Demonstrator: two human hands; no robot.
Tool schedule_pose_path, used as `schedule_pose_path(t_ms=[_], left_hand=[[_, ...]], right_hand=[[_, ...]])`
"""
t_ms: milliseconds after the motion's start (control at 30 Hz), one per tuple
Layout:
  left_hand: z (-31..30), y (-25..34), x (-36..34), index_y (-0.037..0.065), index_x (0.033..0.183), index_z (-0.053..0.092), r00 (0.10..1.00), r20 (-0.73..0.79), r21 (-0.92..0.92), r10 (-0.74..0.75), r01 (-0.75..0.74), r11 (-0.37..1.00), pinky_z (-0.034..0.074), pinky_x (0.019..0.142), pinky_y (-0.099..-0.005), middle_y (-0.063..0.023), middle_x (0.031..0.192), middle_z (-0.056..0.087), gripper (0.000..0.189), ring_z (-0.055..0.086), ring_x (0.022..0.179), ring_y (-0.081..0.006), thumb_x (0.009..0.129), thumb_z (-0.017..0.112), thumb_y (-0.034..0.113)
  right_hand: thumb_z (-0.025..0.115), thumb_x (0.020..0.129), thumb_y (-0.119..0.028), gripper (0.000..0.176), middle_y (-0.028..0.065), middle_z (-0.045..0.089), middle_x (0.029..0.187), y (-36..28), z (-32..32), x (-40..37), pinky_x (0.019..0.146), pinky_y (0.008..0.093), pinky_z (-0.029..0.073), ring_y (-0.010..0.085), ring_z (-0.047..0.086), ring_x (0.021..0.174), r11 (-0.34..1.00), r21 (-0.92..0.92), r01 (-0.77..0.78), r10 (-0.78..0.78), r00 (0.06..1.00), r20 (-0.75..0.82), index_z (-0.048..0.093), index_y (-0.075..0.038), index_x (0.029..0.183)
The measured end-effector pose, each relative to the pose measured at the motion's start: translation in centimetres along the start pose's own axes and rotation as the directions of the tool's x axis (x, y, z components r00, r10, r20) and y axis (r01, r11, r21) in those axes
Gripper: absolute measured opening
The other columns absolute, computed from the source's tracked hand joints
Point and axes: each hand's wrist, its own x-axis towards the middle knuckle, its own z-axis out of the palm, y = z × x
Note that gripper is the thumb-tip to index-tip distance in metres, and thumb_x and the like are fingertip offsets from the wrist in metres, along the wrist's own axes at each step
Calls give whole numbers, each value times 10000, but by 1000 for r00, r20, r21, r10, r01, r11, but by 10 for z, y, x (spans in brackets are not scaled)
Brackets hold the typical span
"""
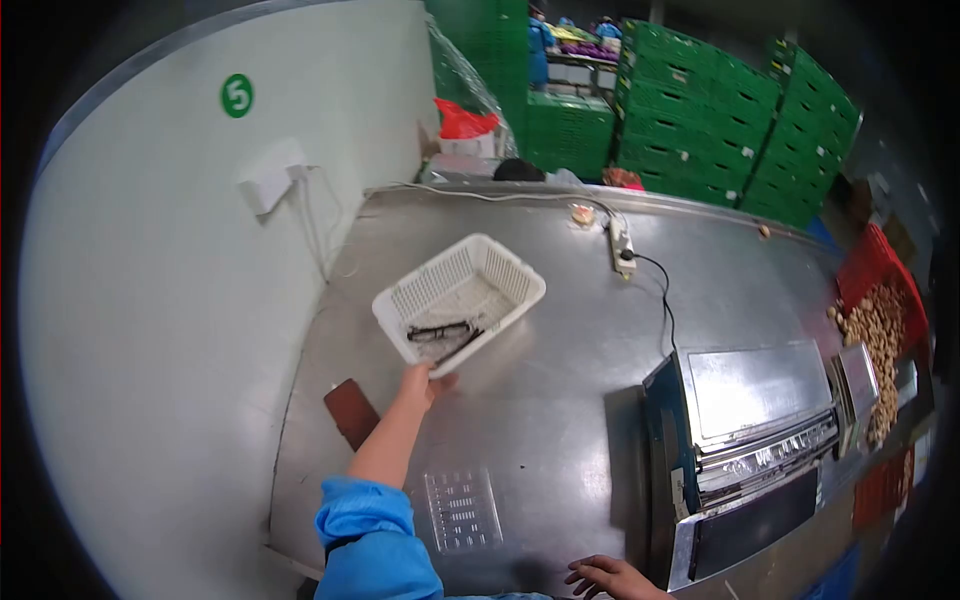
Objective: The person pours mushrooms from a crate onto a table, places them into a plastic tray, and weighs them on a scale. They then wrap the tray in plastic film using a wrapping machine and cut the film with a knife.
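My left hand (425, 386) is closed on the near rim of a white plastic basket (405, 292), which has slotted sides. Inside the basket lie a pair of dark-framed glasses (438, 331) and a thin dark item (462, 346) that I cannot name. To the left of my forearm is a flat reddish-brown rectangular object (351, 412). A clear plastic tray (463, 511) rests on the metal table below the basket. My right hand (607, 577) is at the bottom edge, fingers apart and holding nothing, left of a wrapping machine (755, 395).
A power strip (621, 245) with cables sits toward the back of the metal table (560, 380). At right, a red crate (878, 265) lies tipped with brown nuts or similar pieces (880, 325) spilling out. Green crates (690, 110) are stacked behind; a white wall (180, 250) borders the left.
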Motion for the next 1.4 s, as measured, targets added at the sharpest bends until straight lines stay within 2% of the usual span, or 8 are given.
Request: schedule_pose_path(t_ms=[167, 300, 467, 633, 833, 1100, 1167, 1400], left_hand=[[60, 2, 65, -21, 1240, 330, 979, 159, -273, 126, -79, 959, 521, 696, -417, -156, 1029, 544, 412, 599, 755, -291, 887, 471, 138], [39, -17, 11, -44, 999, 556, 918, 260, 687, 299, -394, 611, 466, 731, -331, -107, 879, 612, 300, 593, 791, -216, 856, 551, 219], [-76, -55, -124, -41, 876, 555, 757, 199, 942, 622, -322, 90, 462, 706, -366, -174, 834, 609, 248, 596, 776, -285, 801, 625, 184], [-132, -149, -206, -55, 980, 520, 891, -41, 859, 452, -199, 471, 476, 705, -331, -140, 870, 604, 339, 581, 747, -207, 770, 663, 170], [-90, -185, -242, -18, 1021, 513, 998, -51, 287, 47, -30, 957, 448, 536, -278, -81, 765, 572, 221, 537, 634, -134, 847, 580, 101], [19, -205, -357, 41, 938, 462, 940, 226, 464, 257, -336, 819, 400, 403, -237, -82, 615, 556, 113, 481, 449, -107, 911, 498, 145], [48, -224, -379, 34, 948, 478, 922, 321, 494, 215, -357, 793, 396, 411, -223, -67, 606, 553, 130, 495, 459, -98, 901, 519, 147], [176, -348, -454, -1, 949, 547, 693, 665, 646, -278, -348, 679, 392, 464, -189, -44, 676, 579, 118, 524, 535, -67, 857, 583, 64]], right_hand=[[522, 906, -290, 393, 154, 614, 979, 18, -7, 22, 665, 334, 488, 248, 599, 760, 999, 40, 35, -29, 990, -137, 521, 15, 1155], [482, 933, -289, 418, 115, 600, 1052, 14, -12, 39, 775, 288, 486, 169, 597, 864, 996, -23, -84, 82, 995, -63, 488, 47, 1183], [514, 911, -336, 528, 160, 562, 1141, 34, -12, 64, 864, 321, 456, 220, 569, 996, 985, -168, 48, -54, 998, -33, 431, 50, 1261], [527, 885, -346, 614, 201, 446, 1310, 24, 18, 131, 1026, 372, 328, 294, 422, 1223, 866, -433, 251, -225, 968, 112, 338, 35, 1328], [547, 877, -237, 467, 130, 585, 993, 35, 48, 150, 752, 306, 477, 183, 579, 848, 984, -59, 166, -165, 986, 22, 429, 42, 1232], [485, 938, -193, 270, 62, 603, 756, 46, -20, -4, 614, 252, 474, 110, 573, 675, 912, -51, 407, -398, 908, 132, 511, 4, 1121], [509, 929, -224, 327, 57, 616, 790, 61, -57, -47, 650, 259, 483, 108, 576, 706, 779, -277, 563, -571, 819, 59, 488, -1, 1168], [494, 926, -290, 321, 30, 620, 842, 170, -205, -206, 612, 233, 470, 75, 548, 658, 785, 15, 620, -601, 767, -224, 519, -52, 1140]])
